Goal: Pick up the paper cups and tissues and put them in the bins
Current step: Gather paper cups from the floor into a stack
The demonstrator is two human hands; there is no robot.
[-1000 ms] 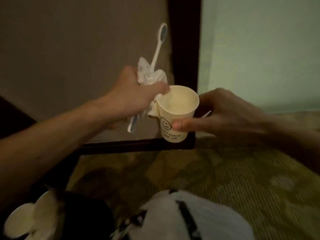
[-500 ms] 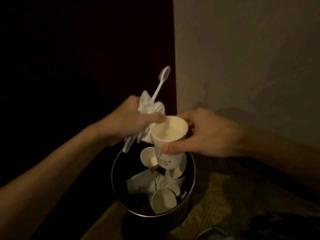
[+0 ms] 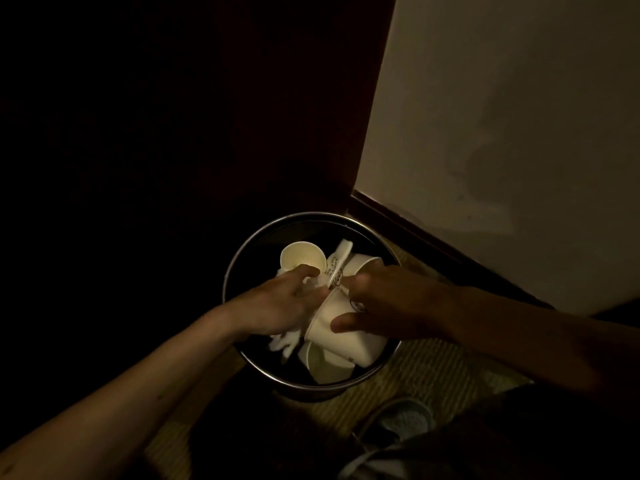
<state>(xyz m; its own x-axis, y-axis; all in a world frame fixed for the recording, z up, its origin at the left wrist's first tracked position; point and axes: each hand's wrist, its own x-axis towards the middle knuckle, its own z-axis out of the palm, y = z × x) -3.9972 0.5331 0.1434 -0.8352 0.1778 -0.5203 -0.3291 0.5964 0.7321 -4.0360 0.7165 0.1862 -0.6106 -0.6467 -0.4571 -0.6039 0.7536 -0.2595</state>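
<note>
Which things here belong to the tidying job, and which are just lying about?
Job:
- round metal bin
- paper cup under the right hand
- crumpled tissue in the left hand
- cups already binned

Lying about:
- slipper
- woven floor mat

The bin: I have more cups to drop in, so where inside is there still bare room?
Bare dark room lies along the bin's far rim, behind the upright cup. The middle and near side are crowded: left hand with tissue, right hand on a tilted cup.
</note>
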